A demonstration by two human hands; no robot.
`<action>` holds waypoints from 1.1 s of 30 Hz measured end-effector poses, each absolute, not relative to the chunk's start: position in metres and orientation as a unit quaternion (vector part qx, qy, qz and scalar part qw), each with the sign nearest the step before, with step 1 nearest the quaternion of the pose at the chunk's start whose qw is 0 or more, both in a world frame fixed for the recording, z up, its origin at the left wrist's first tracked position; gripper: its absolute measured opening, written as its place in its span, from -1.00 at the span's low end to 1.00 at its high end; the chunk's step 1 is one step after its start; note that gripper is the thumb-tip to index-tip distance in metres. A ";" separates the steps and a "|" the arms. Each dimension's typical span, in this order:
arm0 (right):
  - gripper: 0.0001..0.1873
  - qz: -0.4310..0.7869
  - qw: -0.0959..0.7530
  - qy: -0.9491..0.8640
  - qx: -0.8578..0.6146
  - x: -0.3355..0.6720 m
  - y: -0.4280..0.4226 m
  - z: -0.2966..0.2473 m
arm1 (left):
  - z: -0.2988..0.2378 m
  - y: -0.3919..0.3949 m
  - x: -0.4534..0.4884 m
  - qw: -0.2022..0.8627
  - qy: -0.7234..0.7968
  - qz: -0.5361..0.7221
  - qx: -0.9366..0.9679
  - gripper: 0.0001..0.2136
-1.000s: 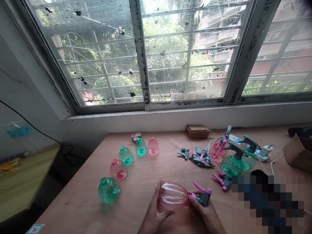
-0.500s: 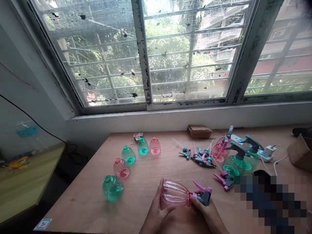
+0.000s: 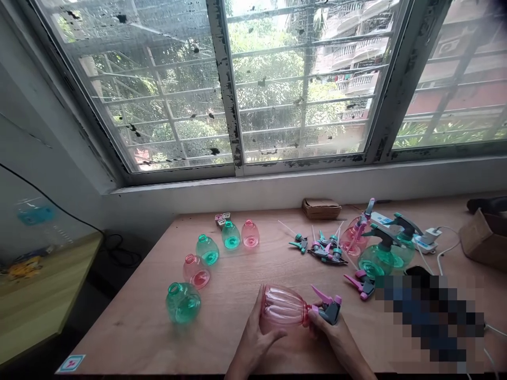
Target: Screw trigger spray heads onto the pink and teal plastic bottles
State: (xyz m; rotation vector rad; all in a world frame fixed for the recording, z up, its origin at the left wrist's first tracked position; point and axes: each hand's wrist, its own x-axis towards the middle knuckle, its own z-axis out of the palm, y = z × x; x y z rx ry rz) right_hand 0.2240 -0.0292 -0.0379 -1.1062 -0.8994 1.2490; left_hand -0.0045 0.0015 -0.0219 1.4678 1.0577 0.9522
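Observation:
A clear pink spray bottle (image 3: 283, 306) lies on its side above the front of the table, its base to the left. Around that base end is my left hand (image 3: 255, 335), thumb stretched along the near side. At the neck, my right hand (image 3: 327, 330) grips the spray head (image 3: 329, 309), which is dark grey with a pink trigger and collar. The head sits against the bottle's mouth; whether it is threaded tight is hidden by the fingers. Close by on the right, a loose grey and pink spray head (image 3: 361, 285) rests on the table.
Headless bottles stand in a curve on the left, among them a green one (image 3: 183, 303) and a pink one (image 3: 196, 271). Loose spray heads (image 3: 327, 248) are piled behind my hands. Fitted green bottles (image 3: 376, 258), a power strip (image 3: 425, 241) and cardboard boxes (image 3: 321, 209) stand farther back.
The camera view has shifted slightly. Both hands keep their places on the pink bottle and spray head, with my left thumb a little farther from the bottle.

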 end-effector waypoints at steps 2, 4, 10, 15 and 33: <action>-0.56 0.529 0.586 -0.382 -0.481 0.223 -0.030 -0.036 | -0.021 0.001 -0.004 0.525 0.441 0.396 0.611 -0.08; -0.56 0.524 0.588 -0.381 -0.484 0.223 -0.030 -0.035 | -0.021 0.001 -0.004 0.525 0.439 0.395 0.612 -0.14; -0.56 0.532 0.586 -0.382 -0.477 0.224 -0.031 -0.028 | -0.014 0.001 -0.003 0.517 0.446 0.390 0.618 -0.14; -0.54 0.538 0.580 -0.374 -0.483 0.225 -0.032 -0.022 | -0.009 0.002 -0.001 0.523 0.442 0.388 0.617 -0.16; -0.63 0.563 0.565 -0.384 -0.465 0.228 -0.030 -0.020 | -0.020 0.011 -0.005 0.533 0.457 0.367 0.611 -0.20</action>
